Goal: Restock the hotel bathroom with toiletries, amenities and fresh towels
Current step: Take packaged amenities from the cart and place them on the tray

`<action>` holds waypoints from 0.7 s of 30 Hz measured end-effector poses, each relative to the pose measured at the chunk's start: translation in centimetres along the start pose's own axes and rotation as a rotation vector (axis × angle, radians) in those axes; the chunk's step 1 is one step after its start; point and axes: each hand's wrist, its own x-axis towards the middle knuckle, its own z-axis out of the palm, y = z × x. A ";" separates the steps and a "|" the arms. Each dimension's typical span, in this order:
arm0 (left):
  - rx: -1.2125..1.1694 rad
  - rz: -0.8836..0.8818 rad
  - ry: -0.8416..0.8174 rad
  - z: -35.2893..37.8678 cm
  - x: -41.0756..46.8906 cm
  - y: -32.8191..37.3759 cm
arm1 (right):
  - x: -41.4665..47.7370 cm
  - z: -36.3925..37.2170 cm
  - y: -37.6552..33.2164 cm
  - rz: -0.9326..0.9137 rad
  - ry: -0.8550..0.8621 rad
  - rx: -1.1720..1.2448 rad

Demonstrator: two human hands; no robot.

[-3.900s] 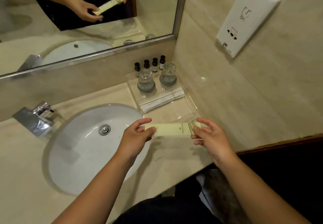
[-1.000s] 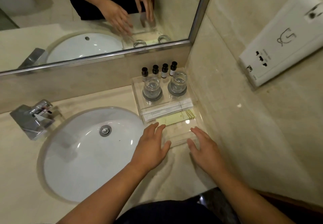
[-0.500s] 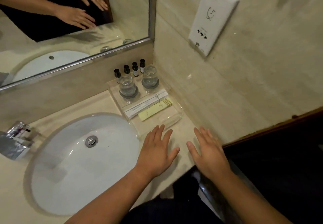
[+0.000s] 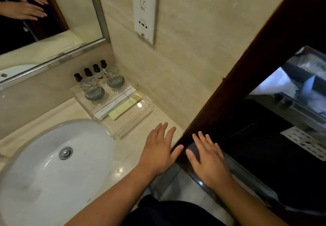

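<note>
Left hand [image 4: 158, 148] was flat and empty over the counter [image 4: 123, 157] edge, right hand [image 4: 208, 158] likewise, fingers spread, by the dark door frame [image 4: 229, 77]; the yellow packet [image 4: 123, 109] lay in the clear tray [image 4: 134, 127]

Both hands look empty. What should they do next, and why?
Probably turn right to the cart past the door frame for another item: the left hand and right hand hold nothing, and the yellow packet already lies in the clear tray.
</note>
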 end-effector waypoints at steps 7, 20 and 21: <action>-0.006 0.048 -0.006 2.5 -0.8 6.5 | -4.3 -1.9 6.5 0.064 0.037 0.028; 0.014 0.224 -0.008 8.0 -0.4 26.0 | -14.6 -6.4 23.4 0.262 0.200 0.117; 0.014 0.227 -0.011 8.3 -0.3 27.2 | -15.2 -6.7 24.5 0.276 0.211 0.117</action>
